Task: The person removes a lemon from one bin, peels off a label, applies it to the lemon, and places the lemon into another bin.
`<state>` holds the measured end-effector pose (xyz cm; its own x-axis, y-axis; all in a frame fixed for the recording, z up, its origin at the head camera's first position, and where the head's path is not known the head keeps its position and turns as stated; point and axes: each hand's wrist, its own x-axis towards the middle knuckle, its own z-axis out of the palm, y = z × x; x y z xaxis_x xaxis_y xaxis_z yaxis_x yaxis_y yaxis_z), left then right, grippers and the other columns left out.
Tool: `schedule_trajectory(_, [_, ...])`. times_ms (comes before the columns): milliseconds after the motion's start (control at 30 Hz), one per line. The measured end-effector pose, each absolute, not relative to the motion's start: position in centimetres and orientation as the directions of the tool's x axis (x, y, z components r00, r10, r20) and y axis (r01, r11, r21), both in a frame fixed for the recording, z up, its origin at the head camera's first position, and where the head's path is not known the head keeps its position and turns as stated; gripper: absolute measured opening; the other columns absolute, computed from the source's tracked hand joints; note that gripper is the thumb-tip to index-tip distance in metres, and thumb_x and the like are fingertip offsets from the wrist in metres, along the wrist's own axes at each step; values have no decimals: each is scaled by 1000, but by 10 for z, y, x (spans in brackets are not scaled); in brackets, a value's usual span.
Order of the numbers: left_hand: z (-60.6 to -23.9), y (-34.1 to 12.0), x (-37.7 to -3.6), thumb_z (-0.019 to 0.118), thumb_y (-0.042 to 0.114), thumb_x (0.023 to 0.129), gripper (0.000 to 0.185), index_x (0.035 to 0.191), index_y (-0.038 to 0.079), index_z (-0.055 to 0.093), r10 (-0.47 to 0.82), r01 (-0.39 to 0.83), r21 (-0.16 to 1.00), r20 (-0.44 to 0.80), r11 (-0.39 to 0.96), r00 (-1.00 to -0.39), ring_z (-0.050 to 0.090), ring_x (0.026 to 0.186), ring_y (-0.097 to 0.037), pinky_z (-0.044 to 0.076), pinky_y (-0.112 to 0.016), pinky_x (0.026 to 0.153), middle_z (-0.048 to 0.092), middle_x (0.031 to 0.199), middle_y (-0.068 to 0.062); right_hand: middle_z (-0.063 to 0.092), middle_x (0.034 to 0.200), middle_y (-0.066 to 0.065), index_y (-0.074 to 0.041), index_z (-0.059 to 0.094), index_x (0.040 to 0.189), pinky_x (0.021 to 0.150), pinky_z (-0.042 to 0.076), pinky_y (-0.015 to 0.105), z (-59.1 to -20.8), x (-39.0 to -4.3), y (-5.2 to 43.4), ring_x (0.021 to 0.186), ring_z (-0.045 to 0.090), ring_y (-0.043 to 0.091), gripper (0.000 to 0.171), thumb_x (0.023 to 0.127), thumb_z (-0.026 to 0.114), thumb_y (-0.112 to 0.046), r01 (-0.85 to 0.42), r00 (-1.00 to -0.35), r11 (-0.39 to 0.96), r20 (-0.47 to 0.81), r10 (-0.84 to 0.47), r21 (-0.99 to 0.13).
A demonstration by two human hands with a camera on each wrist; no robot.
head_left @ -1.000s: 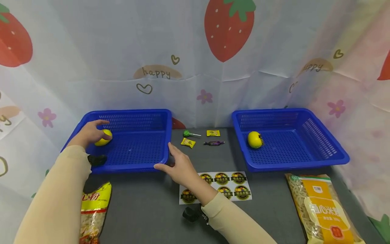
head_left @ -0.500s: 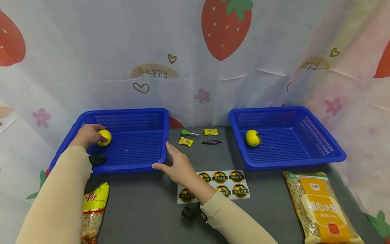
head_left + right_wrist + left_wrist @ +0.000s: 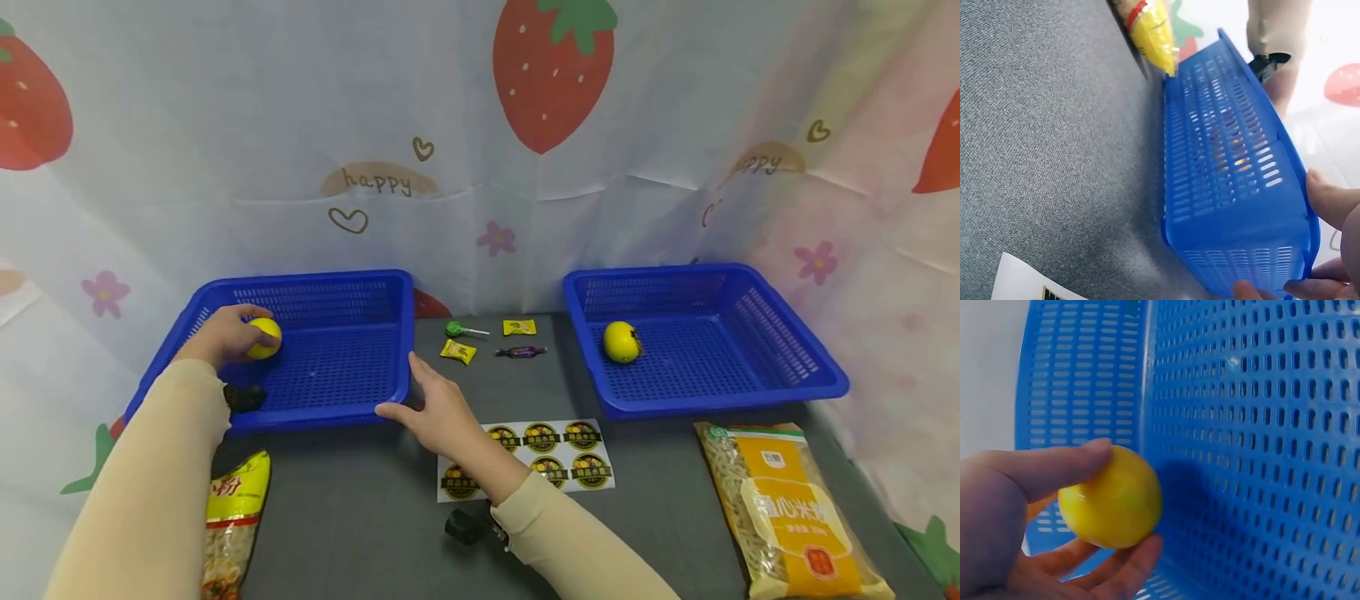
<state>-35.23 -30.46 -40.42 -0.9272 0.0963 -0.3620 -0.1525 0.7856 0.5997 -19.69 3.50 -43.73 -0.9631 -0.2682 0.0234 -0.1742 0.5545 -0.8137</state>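
Fingers (image 3: pixel 1054 465) of the left hand (image 3: pixel 217 337) curl round the yellow ball (image 3: pixel 264 338), left of frame inside the left basket (image 3: pixel 330 375); right hand (image 3: pixel 435 408) grips that basket's near right corner. Best keep the corner braced; lift the ball straight, clear of the wall.

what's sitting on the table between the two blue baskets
In the head view, between the left basket and the right basket lie a green lollipop, two yellow candy packets and a purple wrapped candy.
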Motion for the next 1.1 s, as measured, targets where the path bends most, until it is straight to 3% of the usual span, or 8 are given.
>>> schedule_trajectory(167, [-383,-297,-348,64,24,98,70,155,-1,32,90,-119,620,-294,775,-952,47,119,-47,54,-51,97,30,146,-38,23,166,8,-9,19,161,119,33,44,-438,-196,34,152,27,23,91,95,66,-50,-176,-964,557,27,-265,-812])
schedule_trajectory(467, [-355,-272,-333,65,35,99,74,159,8,30,161,-5,669,-186,743,-969,52,121,-47,58,-31,81,29,151,-41,24,166,7,-9,21,161,119,34,44,-438,-193,33,152,28,23,90,95,66,-51,-186,-964,572,37,-262,-799])
schedule_trajectory(700, [-344,-236,-312,69,38,96,91,160,3,15,212,29,761,-144,649,-967,54,126,-46,58,-40,91,35,152,-36,24,166,5,-11,21,161,119,33,45,-438,-192,32,152,28,23,91,94,65,-53,-175,-968,567,35,-249,-805])
schedule_trajectory(900, [-340,-215,-287,68,32,97,78,154,-1,26,242,6,829,-156,559,-958,57,122,-39,57,-38,94,42,147,-29,25,166,6,-12,22,161,119,33,46,-441,-193,31,151,29,23,89,94,67,-50,-178,-969,564,43,-245,-806])
schedule_trajectory(1100, [-340,-206,-256,64,27,100,67,152,1,30,314,-6,914,-146,407,-938,53,121,-33,55,-29,92,40,148,-23,27,166,6,-12,24,161,119,33,47,-440,-194,30,151,31,24,89,94,67,-52,-180,-968,564,44,-246,-806])
